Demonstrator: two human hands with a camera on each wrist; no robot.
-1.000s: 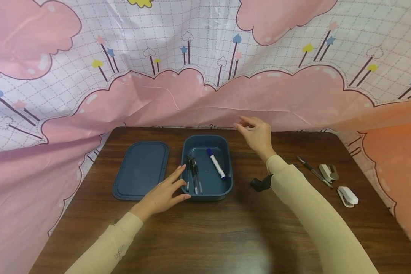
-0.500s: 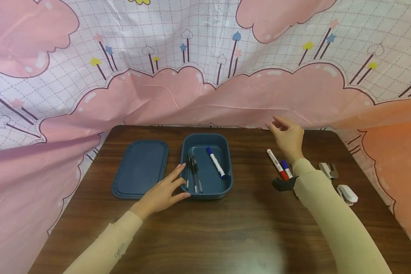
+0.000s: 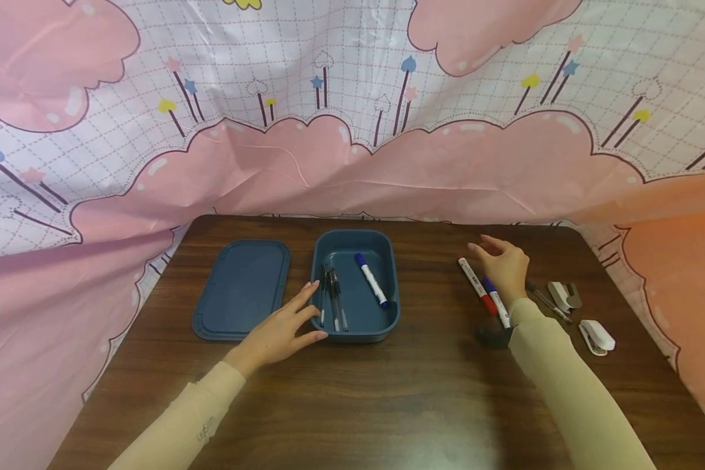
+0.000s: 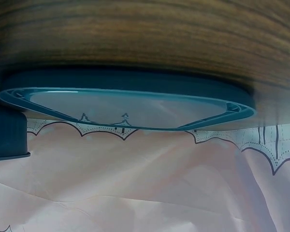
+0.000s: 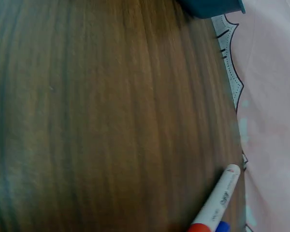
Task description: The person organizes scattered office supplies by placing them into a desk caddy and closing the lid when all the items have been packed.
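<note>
At the near left corner of a blue box [image 3: 356, 337], my left hand [image 3: 274, 336] touches the rim with its fingers spread. Several dark pens [image 3: 334, 300] and a blue-capped whiteboard marker [image 3: 371, 281] lie inside the box. My right hand [image 3: 505, 266] hovers over the right of the table, its fingers bent and holding nothing. Below it lie a red-capped marker [image 3: 477, 286] and another blue-capped marker [image 3: 497, 305], partly covered by the hand. The right wrist view shows the red-capped marker [image 5: 217, 200] near its lower edge.
Left of the box lies its blue lid [image 3: 243, 290]. A pen [image 3: 549, 302], a stapler with a grey part [image 3: 564, 296] and a white stapler [image 3: 596, 337] sit at the right. A patterned curtain [image 3: 352, 170] hangs behind the table [image 3: 352, 405].
My right hand has moved right from near the box, then lowered over the markers at the right. My left hand has stayed at the box.
</note>
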